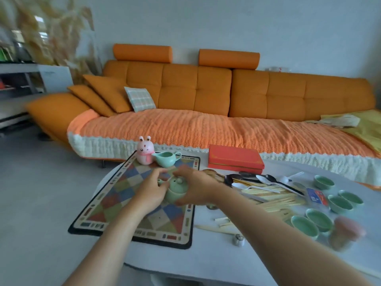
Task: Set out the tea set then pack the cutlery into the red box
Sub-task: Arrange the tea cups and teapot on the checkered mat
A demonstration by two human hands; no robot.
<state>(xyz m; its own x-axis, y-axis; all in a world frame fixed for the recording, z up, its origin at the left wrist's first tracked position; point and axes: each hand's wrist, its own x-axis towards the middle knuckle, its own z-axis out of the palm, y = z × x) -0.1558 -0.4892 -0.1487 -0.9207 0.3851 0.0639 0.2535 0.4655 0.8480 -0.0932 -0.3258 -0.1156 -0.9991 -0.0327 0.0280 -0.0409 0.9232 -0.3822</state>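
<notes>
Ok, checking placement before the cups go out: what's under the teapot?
The checkered mat lies under the teapot; left grip and right grip hide whether its base touches.

one head-worn wide-angle view looks forward and down, close over the bench [206,263], facing the orange sofa [206,96] beyond.

Left grip [152,193], right grip [195,187] — both cupped

- teapot [176,191] mostly covered by left hand [151,195], right hand [195,188]
- pinkish container [346,233] blurred, kind unclear
- small white object [238,240] too small to identify
</notes>
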